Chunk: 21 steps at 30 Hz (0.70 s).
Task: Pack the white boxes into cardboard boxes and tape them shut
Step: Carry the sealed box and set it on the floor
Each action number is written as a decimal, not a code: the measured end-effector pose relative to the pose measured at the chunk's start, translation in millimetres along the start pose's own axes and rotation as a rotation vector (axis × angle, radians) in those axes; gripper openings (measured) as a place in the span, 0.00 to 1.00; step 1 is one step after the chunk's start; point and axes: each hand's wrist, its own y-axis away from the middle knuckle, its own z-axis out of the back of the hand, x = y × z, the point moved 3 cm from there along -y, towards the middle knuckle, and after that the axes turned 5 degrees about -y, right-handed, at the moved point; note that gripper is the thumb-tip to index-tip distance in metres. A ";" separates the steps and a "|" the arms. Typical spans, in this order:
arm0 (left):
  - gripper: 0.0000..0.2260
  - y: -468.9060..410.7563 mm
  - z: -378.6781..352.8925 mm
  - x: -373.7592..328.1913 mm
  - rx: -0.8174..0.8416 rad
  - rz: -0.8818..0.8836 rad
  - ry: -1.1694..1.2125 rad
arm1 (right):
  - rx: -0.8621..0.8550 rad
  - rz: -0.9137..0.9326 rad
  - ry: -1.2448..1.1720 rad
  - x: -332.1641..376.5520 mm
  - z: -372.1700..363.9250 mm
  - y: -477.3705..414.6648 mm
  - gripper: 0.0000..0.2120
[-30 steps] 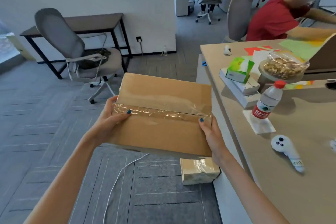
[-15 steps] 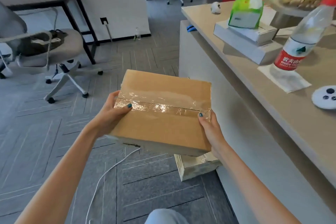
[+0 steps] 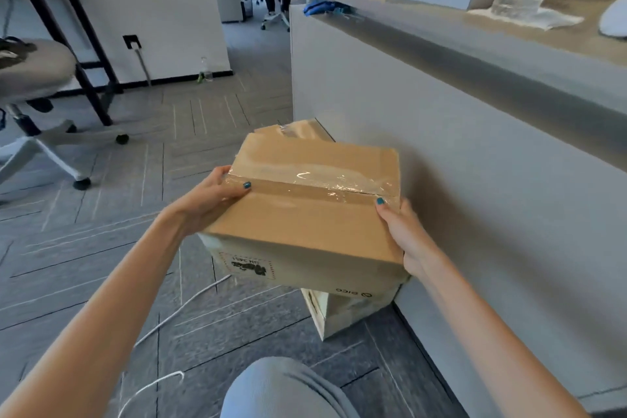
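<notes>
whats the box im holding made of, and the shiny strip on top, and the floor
The box looks like matte brown cardboard: flat tan faces, folded edges, printed stamp. The strip is likely clear plastic tape, glossy and wrinkled with glare. The floor seems grey carpet tile, dull with fine lines.

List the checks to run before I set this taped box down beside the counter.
1. Top seam of the cardboard box: clear tape covers it edge to edge: ok.
2. Grip: left hand and right hand hold opposite sides, thumbs on top: ok.
3. Bottom seam: hidden: cannot tell.
4. Landing spot: the lower box beneath is mostly hidden: cannot tell.
5. White cable: its end vanishes behind the held box: cannot tell.
</notes>
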 end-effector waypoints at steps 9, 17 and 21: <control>0.30 -46.9 -28.2 10.6 0.083 0.038 -0.066 | -0.091 0.019 0.013 -11.2 22.8 -26.0 0.19; 0.22 -67.1 -24.5 0.1 0.138 0.008 -0.047 | -0.050 -0.041 0.022 -17.3 33.1 -43.2 0.26; 0.25 -55.2 -7.5 11.8 -0.010 0.031 -0.156 | -0.065 -0.035 -0.004 -14.7 33.5 -46.9 0.26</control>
